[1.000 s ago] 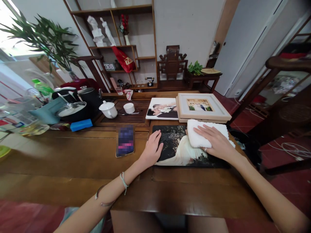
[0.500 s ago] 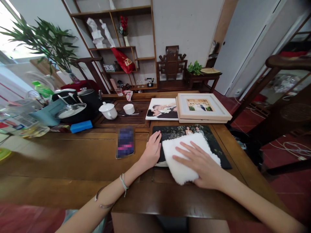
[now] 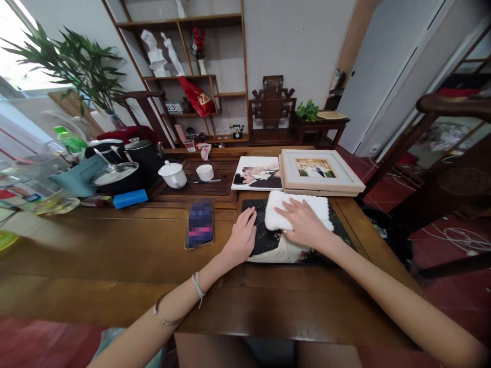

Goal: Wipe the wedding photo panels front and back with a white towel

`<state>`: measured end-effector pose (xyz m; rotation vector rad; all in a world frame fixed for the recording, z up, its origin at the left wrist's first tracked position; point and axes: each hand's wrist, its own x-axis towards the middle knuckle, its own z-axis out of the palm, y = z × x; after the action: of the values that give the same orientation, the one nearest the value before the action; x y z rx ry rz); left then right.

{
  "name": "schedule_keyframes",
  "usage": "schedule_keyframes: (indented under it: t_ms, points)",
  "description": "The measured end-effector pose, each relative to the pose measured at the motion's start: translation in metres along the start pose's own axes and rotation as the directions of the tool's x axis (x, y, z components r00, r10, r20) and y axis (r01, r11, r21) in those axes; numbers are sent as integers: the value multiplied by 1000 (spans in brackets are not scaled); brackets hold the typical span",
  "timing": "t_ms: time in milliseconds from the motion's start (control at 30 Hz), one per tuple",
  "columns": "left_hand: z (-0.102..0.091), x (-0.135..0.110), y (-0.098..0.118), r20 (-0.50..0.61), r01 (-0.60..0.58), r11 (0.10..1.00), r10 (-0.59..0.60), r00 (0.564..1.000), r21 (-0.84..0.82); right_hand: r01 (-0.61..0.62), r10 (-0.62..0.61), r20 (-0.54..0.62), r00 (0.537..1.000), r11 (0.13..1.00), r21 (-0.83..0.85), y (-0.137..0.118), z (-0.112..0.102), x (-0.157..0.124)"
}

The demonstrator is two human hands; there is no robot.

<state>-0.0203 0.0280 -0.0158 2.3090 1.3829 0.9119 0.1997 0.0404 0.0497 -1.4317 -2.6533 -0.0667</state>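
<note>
A dark photo print (image 3: 284, 245) showing a figure in a white dress lies flat on the wooden table (image 3: 115, 245). My right hand (image 3: 303, 222) presses flat, fingers spread, on a folded white cloth (image 3: 295, 212) resting on the print's far half. My left hand (image 3: 241, 237) lies open on the print's left edge, holding it down. A phone (image 3: 200, 223) lies just left of my left hand.
Behind the print lie a second photo (image 3: 257, 173) and a stack of framed pictures (image 3: 320, 171). A tea tray with a white teapot (image 3: 173, 174) and cup (image 3: 205, 172) sits further left, then pots, a blue sponge (image 3: 129, 198) and clutter. Chairs stand at right.
My right hand slid the white cloth from the print's far right corner down to its near edge, then back up to the far middle. My left hand stayed put.
</note>
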Motion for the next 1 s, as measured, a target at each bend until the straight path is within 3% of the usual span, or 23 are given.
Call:
schedule_keyframes:
  t_ms: [133,367,467,533,733,833,1000]
  points:
    - [-1,0,0,0,7,1000,-7,1000,4,57,-56,-15,998,995,80,-5,1,9]
    - [-1,-1,1,-2,15,1000,-15,1000,7,-85,87,-104,991,996,19,71,11,-44]
    - [0,-1,1,-15,20,1000,-20,1000,-1,-114,111,-132,985,993,-15,86,12,-72]
    - [1,-1,1,-17,26,1000,-26,1000,-4,-76,71,-122,990,997,-35,73,10,-91]
    - [2,0,1,-9,22,1000,-22,1000,-6,166,-169,-80,982,985,-50,-6,-2,-136]
    - [1,0,1,-2,20,1000,-20,1000,1,182,-182,-62,981,983,-8,-4,-3,-132]
    - [0,-1,1,11,17,1000,-17,1000,3,-49,47,-65,997,998,-29,57,6,-89]
